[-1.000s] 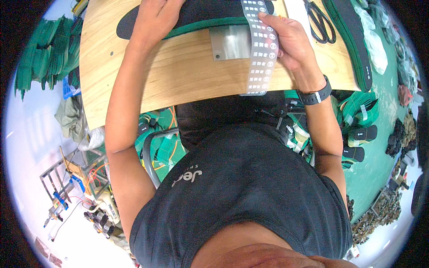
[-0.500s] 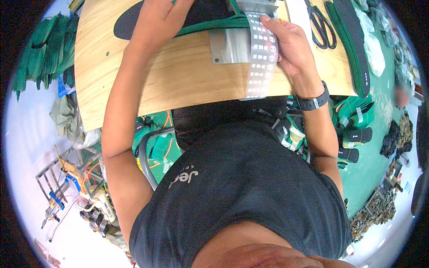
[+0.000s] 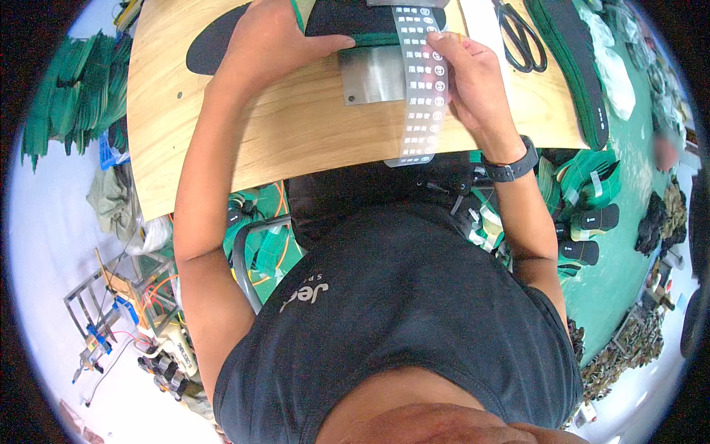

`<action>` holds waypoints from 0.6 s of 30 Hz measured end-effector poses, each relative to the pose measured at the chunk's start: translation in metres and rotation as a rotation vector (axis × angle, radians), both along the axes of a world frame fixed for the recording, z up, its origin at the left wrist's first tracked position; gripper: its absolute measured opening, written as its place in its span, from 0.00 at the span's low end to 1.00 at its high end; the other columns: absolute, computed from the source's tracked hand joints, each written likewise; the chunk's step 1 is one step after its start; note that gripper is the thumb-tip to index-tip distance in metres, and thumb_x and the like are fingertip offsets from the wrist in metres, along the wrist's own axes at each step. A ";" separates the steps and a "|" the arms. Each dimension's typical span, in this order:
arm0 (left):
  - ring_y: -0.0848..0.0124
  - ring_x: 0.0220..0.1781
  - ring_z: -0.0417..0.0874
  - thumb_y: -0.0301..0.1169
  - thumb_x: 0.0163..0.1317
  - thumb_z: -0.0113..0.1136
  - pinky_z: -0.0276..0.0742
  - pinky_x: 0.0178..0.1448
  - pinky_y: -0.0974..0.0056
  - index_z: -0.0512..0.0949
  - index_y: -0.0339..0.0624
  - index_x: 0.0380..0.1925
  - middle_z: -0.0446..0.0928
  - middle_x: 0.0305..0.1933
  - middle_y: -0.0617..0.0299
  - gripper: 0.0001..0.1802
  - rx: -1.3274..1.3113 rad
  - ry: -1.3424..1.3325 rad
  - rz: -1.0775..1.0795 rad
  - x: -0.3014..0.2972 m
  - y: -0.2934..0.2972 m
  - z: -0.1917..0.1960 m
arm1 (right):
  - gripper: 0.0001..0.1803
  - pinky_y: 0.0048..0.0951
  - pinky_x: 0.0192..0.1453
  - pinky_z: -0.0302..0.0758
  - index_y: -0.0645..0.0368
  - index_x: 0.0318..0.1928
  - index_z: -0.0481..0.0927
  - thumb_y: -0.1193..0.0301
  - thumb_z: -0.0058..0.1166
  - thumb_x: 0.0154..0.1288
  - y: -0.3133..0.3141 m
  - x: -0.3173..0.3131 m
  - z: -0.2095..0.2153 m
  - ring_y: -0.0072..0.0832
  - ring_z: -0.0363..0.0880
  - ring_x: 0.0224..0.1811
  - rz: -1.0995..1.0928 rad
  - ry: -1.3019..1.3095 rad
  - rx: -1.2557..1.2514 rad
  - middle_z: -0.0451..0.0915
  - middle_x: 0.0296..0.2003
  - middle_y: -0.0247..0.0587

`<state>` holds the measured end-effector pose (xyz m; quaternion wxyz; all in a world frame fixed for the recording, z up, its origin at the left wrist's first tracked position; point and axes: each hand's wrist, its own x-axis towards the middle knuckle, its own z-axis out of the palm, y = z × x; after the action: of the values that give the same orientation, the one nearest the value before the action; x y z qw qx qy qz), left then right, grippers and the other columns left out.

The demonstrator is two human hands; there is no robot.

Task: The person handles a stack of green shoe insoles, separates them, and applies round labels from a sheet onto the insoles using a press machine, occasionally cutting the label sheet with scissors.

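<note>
Big wooden table (image 3: 244, 140) across the far side, holding all the work up flat. Curved near edge, so a body can sit in close.

Dark cloth piece (image 3: 222, 46) with a green edge, laid flat at the far middle of the table. Flat like that so nothing bunches up.

Left hand (image 3: 275, 46) pressed down on the dark cloth, fingers spread wide and flat, palm down. Not gripping anything, just pinning the cloth so as not to let it slide.

Right hand (image 3: 473, 83) curled partly shut, thumb and fingers pinching the long label strip (image 3: 423, 81). Held near the far end of the strip, maybe to pick off one small label.

Label strip long and see-through grey, with rows of little white marks. Runs from the far edge toward the near edge of the table, just right of the middle, touching the right hand. Near end hanging a bit past the table edge.

Shiny metal plate (image 3: 373, 74) square and flat, just left of the strip, partly under it.

Black scissors (image 3: 521, 37) lying far right, close by for a quick grab.

Black watch (image 3: 514, 169) on the right wrist.
</note>
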<state>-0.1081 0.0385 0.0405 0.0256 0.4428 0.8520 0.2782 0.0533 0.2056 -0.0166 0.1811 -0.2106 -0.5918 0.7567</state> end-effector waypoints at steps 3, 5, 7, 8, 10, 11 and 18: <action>0.49 0.49 0.79 0.35 0.41 0.72 0.74 0.54 0.55 0.76 0.35 0.48 0.79 0.43 0.43 0.31 0.062 0.059 -0.005 0.013 -0.002 0.005 | 0.12 0.16 0.19 0.65 0.62 0.30 0.80 0.67 0.52 0.68 0.003 0.015 0.005 0.14 0.71 0.17 -0.033 0.006 0.051 0.77 0.21 0.30; 0.50 0.47 0.80 0.33 0.44 0.68 0.75 0.51 0.57 0.77 0.35 0.46 0.79 0.41 0.43 0.26 0.079 0.006 0.000 0.003 -0.006 -0.002 | 0.11 0.17 0.21 0.67 0.63 0.32 0.80 0.68 0.51 0.68 0.006 0.024 0.008 0.14 0.72 0.19 -0.164 0.075 -0.058 0.78 0.22 0.30; 0.53 0.44 0.80 0.31 0.47 0.64 0.75 0.49 0.59 0.77 0.34 0.43 0.80 0.39 0.45 0.22 0.151 -0.092 0.006 -0.005 -0.005 -0.011 | 0.09 0.20 0.26 0.72 0.64 0.35 0.79 0.70 0.51 0.68 0.010 0.023 0.010 0.18 0.76 0.23 -0.302 0.139 -0.185 0.78 0.25 0.33; 0.56 0.42 0.80 0.29 0.48 0.61 0.75 0.47 0.61 0.77 0.33 0.42 0.80 0.38 0.46 0.19 0.224 -0.140 0.016 -0.006 -0.004 -0.013 | 0.09 0.20 0.27 0.73 0.64 0.35 0.79 0.71 0.52 0.68 0.013 0.021 0.011 0.19 0.76 0.24 -0.275 0.140 -0.221 0.78 0.26 0.34; 0.61 0.40 0.80 0.27 0.49 0.56 0.74 0.46 0.63 0.78 0.32 0.40 0.80 0.36 0.50 0.17 0.346 -0.249 0.048 -0.008 -0.005 -0.014 | 0.08 0.21 0.29 0.74 0.65 0.36 0.79 0.71 0.53 0.67 0.018 0.016 0.010 0.21 0.78 0.27 -0.221 0.150 -0.301 0.79 0.27 0.36; 0.64 0.39 0.79 0.26 0.50 0.54 0.74 0.46 0.64 0.78 0.32 0.40 0.80 0.36 0.51 0.16 0.398 -0.316 0.072 -0.011 -0.006 -0.015 | 0.09 0.21 0.28 0.73 0.65 0.33 0.79 0.71 0.53 0.67 0.016 0.006 0.010 0.23 0.77 0.25 -0.252 0.098 -0.261 0.80 0.26 0.39; 0.72 0.39 0.78 0.40 0.65 0.56 0.73 0.45 0.67 0.78 0.32 0.43 0.80 0.37 0.60 0.19 0.485 -0.385 0.091 -0.021 -0.005 -0.019 | 0.12 0.18 0.16 0.61 0.62 0.26 0.79 0.68 0.55 0.66 0.013 -0.012 -0.004 0.16 0.69 0.14 0.038 -0.094 -0.095 0.79 0.19 0.33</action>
<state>-0.1292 0.0338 0.0215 0.0674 0.3367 0.7592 0.5529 0.0411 0.2185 -0.0208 0.1281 -0.2431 -0.5669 0.7766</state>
